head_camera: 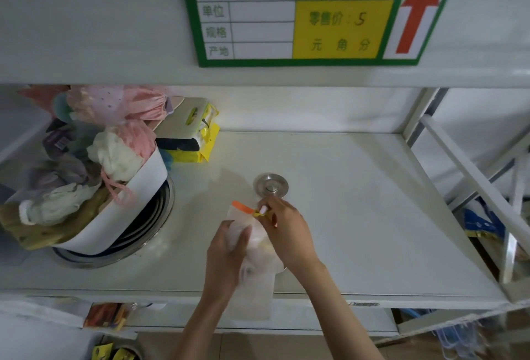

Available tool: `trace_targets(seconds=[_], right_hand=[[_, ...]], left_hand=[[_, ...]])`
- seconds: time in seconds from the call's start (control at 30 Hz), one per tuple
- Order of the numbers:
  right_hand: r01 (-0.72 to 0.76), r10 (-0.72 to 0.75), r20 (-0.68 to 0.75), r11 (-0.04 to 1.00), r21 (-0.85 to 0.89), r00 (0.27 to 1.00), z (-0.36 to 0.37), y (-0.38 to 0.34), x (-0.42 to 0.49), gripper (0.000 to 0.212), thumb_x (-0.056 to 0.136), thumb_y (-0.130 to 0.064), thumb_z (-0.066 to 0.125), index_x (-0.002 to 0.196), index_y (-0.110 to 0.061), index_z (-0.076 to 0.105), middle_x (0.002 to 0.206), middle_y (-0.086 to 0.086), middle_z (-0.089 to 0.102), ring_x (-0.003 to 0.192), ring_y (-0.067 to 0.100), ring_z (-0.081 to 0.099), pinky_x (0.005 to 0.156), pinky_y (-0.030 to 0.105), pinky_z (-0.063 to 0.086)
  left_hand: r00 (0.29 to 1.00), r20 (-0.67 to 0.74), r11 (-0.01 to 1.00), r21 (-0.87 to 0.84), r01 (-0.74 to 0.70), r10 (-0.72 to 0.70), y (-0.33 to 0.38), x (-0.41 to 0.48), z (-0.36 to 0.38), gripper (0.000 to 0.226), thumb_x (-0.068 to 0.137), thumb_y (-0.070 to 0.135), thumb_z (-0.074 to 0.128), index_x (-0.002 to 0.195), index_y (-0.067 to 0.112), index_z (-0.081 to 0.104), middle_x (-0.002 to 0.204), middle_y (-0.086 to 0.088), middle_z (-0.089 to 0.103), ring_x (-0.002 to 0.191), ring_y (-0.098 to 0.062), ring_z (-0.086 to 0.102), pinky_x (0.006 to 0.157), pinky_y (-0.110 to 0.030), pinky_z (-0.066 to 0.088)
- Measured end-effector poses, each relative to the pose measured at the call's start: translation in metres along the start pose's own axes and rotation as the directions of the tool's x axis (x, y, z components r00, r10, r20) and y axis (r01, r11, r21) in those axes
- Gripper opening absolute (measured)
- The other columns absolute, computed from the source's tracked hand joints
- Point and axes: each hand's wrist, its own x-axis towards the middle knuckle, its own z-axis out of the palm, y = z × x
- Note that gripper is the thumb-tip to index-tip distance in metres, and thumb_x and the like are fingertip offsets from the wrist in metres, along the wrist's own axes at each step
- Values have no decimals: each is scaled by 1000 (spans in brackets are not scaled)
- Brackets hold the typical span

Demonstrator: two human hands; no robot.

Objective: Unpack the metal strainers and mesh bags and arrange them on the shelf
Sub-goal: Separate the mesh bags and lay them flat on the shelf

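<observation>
A small round metal strainer (270, 185) lies on the white shelf (358, 216), just beyond my hands. My left hand (228, 253) grips a clear plastic packet (255, 245) with an orange top strip; its contents look pale and blurred. My right hand (286, 227) pinches the packet's top edge by a small yellow piece. At the left, a white tub (123, 213) overflows with pink, white and grey mesh bags (120, 153) and rests inside stacked metal strainer bowls (143, 233).
Yellow packets under a grey board (190, 133) sit at the back behind the tub. A green price sign (301, 9) hangs on the upper shelf's edge. The rack's white frame (470, 176) runs along the right. Packaged goods lie on the lower shelf (106, 316).
</observation>
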Motion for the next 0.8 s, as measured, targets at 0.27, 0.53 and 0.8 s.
trace_targets(seconds=[0.27, 0.53, 0.8], right_hand=[[-86, 127, -276, 984, 158, 953, -12, 28, 4, 22, 96, -19, 55, 80, -30, 44, 65, 1, 49, 54, 11, 39, 54, 26, 36], [-39, 162, -340, 940, 340, 926, -54, 61, 31, 17, 93, -15, 60, 80, -12, 49, 55, 2, 37, 50, 10, 24, 42, 15, 27], [-86, 91, 57, 994, -73, 994, -95, 118, 97, 18, 84, -28, 71, 85, -11, 64, 63, -1, 51, 59, 14, 49, 53, 19, 38]], left_hand=[[979, 197, 994, -80, 75, -58, 4, -10, 5, 21, 83, 29, 62, 62, 31, 57, 53, 16, 57, 51, 1, 48, 49, -9, 38], [961, 257, 989, -77, 126, -102, 7, -17, 29, 18, 72, 14, 70, 58, 17, 60, 45, 10, 61, 48, -1, 54, 46, -14, 44], [988, 122, 976, -188, 113, -91, 5, -15, 53, 24, 86, 4, 66, 64, 11, 60, 63, -6, 58, 62, -12, 50, 54, -17, 39]])
